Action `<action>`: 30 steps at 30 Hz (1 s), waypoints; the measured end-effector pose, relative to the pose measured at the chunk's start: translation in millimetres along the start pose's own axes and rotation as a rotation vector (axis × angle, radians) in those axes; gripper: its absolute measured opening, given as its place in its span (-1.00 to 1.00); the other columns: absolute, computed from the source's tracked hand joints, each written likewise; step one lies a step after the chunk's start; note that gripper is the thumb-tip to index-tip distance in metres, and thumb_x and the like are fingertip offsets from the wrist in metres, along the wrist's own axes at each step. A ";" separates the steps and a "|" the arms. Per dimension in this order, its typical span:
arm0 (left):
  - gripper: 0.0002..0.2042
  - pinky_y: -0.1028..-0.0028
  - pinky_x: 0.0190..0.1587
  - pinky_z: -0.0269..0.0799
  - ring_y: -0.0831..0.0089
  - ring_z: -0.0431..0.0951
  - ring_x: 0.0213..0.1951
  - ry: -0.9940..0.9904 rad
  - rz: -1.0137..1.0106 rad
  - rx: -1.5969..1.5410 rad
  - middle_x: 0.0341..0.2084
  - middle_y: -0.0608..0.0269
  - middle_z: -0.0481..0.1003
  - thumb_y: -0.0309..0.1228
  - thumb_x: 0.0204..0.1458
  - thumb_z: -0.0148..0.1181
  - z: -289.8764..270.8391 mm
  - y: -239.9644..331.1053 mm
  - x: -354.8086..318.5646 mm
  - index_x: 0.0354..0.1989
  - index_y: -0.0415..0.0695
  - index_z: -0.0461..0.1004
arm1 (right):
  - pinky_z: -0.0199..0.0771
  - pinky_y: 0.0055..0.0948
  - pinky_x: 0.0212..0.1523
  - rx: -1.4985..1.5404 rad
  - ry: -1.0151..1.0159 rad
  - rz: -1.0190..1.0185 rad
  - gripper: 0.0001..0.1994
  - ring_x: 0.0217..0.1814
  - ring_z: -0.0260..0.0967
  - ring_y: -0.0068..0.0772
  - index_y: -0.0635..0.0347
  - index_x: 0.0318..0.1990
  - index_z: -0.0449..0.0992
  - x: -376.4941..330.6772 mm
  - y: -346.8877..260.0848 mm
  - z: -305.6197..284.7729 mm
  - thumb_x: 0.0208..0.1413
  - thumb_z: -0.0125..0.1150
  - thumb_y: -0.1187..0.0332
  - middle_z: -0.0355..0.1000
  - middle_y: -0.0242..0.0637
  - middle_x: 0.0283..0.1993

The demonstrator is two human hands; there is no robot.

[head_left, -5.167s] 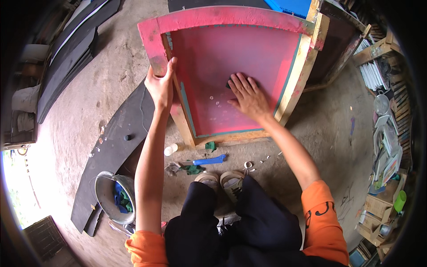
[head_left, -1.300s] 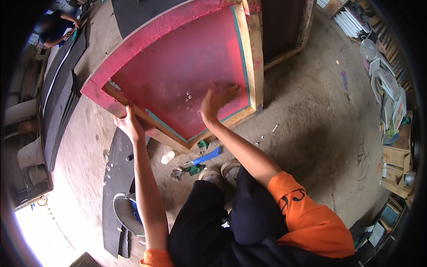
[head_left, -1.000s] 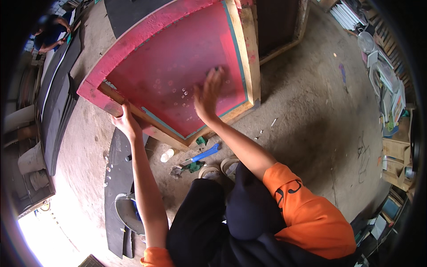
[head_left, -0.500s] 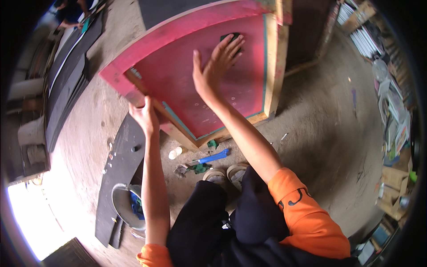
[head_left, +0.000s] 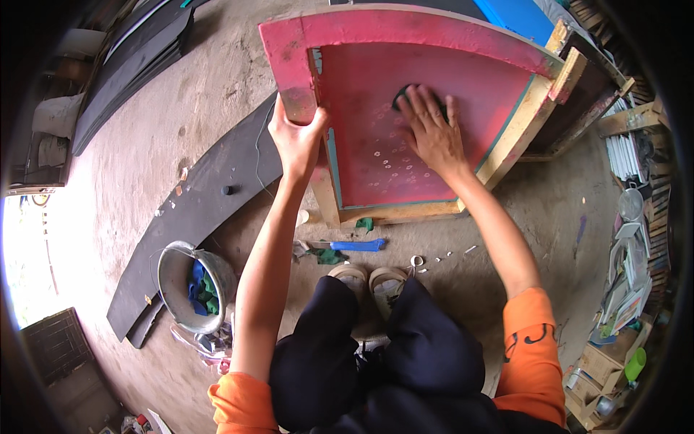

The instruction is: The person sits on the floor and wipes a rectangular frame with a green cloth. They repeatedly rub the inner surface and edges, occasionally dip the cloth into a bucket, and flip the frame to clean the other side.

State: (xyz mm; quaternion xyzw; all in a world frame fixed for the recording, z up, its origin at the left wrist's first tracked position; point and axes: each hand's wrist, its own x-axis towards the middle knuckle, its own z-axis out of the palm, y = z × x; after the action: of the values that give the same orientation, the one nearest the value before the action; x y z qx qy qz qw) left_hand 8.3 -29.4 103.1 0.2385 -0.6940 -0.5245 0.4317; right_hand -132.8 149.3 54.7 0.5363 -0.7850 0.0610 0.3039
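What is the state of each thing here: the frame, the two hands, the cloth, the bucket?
Pink screen frame: standing tilted on its lower edge on the floor.
Left hand: gripping the frame's left bar.
Right hand: pressed flat on the mesh, over a dark cloth.
Dark cloth: pinned under the fingers.
Metal bucket: upright, holding blue and green rags.
Blue-handled tool: lying on the floor.

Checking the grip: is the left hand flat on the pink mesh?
No: the left hand grips the red-stained wooden screen frame at its edge.
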 end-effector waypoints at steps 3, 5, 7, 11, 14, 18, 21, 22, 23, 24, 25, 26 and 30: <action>-0.73 0.57 -0.38 0.36 0.63 0.39 -0.51 -0.010 -0.021 -0.005 -0.57 0.32 0.45 -0.45 -0.24 0.19 6.0 2.9 0.6 -0.31 -0.25 0.38 | -0.13 0.02 0.26 -0.005 -0.329 0.033 -0.42 0.38 -0.16 -0.40 0.03 0.24 0.09 -20.4 -35.6 14.8 0.06 -0.03 0.07 -0.06 -0.30 0.34; -0.74 0.57 -0.38 0.36 0.63 0.39 -0.51 -0.018 -0.035 0.003 -0.57 0.32 0.45 -0.45 -0.24 0.19 6.7 2.6 2.8 -0.32 -0.25 0.38 | -0.07 -0.16 0.28 -0.011 -0.311 -0.382 -0.47 0.37 -0.14 -0.41 0.02 0.23 0.10 -69.6 -37.2 36.2 0.05 -0.07 0.23 -0.09 -0.38 0.35; -0.74 0.60 -0.38 0.36 0.65 0.39 -0.50 -0.042 -0.057 -0.052 -0.57 0.32 0.46 -0.48 -0.24 0.18 6.9 7.0 -0.8 -0.32 -0.25 0.38 | -0.05 -0.30 0.30 -0.020 -0.414 -0.708 -0.47 0.37 -0.14 -0.51 -0.03 0.24 0.09 -123.7 -19.6 50.2 0.05 -0.13 0.33 -0.12 -0.53 0.36; -0.73 0.61 -0.36 0.35 0.66 0.39 -0.47 -0.030 -0.003 -0.087 -0.56 0.32 0.46 -0.49 -0.26 0.19 3.7 8.3 -9.0 -0.32 -0.25 0.36 | -0.06 -0.28 0.30 0.584 -0.807 -0.462 -0.49 0.34 -0.09 -0.59 -0.05 0.24 0.09 -107.3 4.1 41.9 0.08 -0.13 0.29 -0.06 -0.65 0.34; -0.73 0.60 -0.36 0.34 0.66 0.37 -0.49 -0.035 0.022 -0.025 -0.60 0.29 0.44 -0.47 -0.28 0.20 -0.9 7.0 -10.1 -0.36 -0.25 0.34 | -0.08 -0.16 0.28 0.163 -0.392 -0.314 -0.49 0.34 -0.09 -0.58 -0.05 0.25 0.06 -48.5 -0.4 10.8 0.12 -0.13 0.17 -0.02 -0.68 0.32; -0.74 0.61 -0.37 0.33 0.67 0.34 -0.50 -0.033 -0.062 -0.065 -0.61 0.30 0.41 -0.47 -0.28 0.19 -10.8 5.8 -12.4 -0.37 -0.25 0.33 | -0.11 -0.04 0.26 -0.255 -0.498 0.100 -0.43 0.34 -0.08 -0.58 -0.10 0.25 0.06 -2.2 -60.7 -18.2 0.07 -0.08 0.06 0.04 -0.67 0.29; -0.73 0.61 -0.38 0.33 0.67 0.34 -0.50 -0.053 -0.029 -0.071 -0.61 0.30 0.41 -0.47 -0.28 0.19 3.0 3.8 -5.7 -0.36 -0.26 0.33 | -0.08 -0.17 0.29 0.007 -0.505 -0.224 -0.46 0.36 -0.12 -0.56 -0.11 0.26 0.05 -72.4 -74.5 27.2 0.08 -0.11 0.17 0.02 -0.67 0.30; -0.74 0.60 -0.37 0.33 0.67 0.34 -0.50 -0.039 0.046 -0.054 -0.61 0.29 0.42 -0.47 -0.27 0.19 5.2 8.7 -4.8 -0.36 -0.27 0.34 | -0.05 -0.22 0.28 -0.060 -0.434 -0.400 -0.47 0.36 -0.10 -0.55 -0.13 0.26 0.05 -108.9 -65.4 44.7 0.08 -0.11 0.21 0.01 -0.67 0.31; -0.74 0.60 -0.37 0.33 0.67 0.34 -0.49 -0.040 0.039 -0.067 -0.61 0.29 0.42 -0.47 -0.27 0.19 5.2 10.2 -2.9 -0.37 -0.27 0.34 | -0.02 -0.26 0.28 -0.124 -0.368 -0.582 -0.47 0.35 -0.09 -0.54 -0.15 0.26 0.05 -128.2 -58.0 53.9 0.08 -0.11 0.25 0.01 -0.67 0.31; -0.74 0.61 -0.37 0.33 0.67 0.33 -0.49 -0.033 0.022 -0.076 -0.61 0.29 0.42 -0.47 -0.27 0.19 2.8 9.5 -5.2 -0.37 -0.27 0.34 | 0.01 -0.33 0.27 0.105 -0.440 -0.517 -0.48 0.34 -0.05 -0.55 -0.20 0.25 0.06 -125.0 -52.3 52.8 0.07 -0.12 0.28 0.00 -0.67 0.31; -0.75 0.61 -0.37 0.33 0.67 0.33 -0.49 -0.026 -0.003 -0.089 -0.60 0.29 0.42 -0.47 -0.27 0.19 2.0 9.9 -9.2 -0.37 -0.27 0.34 | 0.04 -0.39 0.27 0.332 -0.516 -0.448 -0.48 0.32 -0.02 -0.56 -0.25 0.24 0.08 -117.6 -41.4 47.2 0.07 -0.13 0.32 0.00 -0.68 0.31; -0.76 0.61 -0.38 0.33 0.67 0.34 -0.50 -0.025 0.014 -0.066 -0.61 0.31 0.42 -0.47 -0.25 0.19 1.3 12.8 -9.7 -0.37 -0.27 0.35 | 0.10 -0.40 0.24 0.512 -0.599 -0.263 -0.49 0.28 0.06 -0.54 -0.34 0.22 0.11 -106.3 -33.7 39.1 0.06 -0.10 0.31 0.01 -0.70 0.31; -0.76 0.62 -0.42 0.33 0.68 0.35 -0.53 -0.020 -0.004 -0.067 -0.61 0.34 0.43 -0.49 -0.24 0.19 1.8 7.7 -5.9 -0.35 -0.27 0.36 | -0.17 0.02 0.28 0.187 -0.211 -0.001 -0.47 0.38 -0.16 -0.22 0.12 0.24 0.06 -23.1 -14.2 5.3 0.10 -0.13 0.20 -0.04 -0.17 0.31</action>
State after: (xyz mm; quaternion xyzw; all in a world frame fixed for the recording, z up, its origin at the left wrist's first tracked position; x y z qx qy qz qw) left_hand 10.7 -21.2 108.1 0.2199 -0.6798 -0.5508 0.4314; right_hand -117.0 159.8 34.6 0.5661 -0.8033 0.0767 0.1683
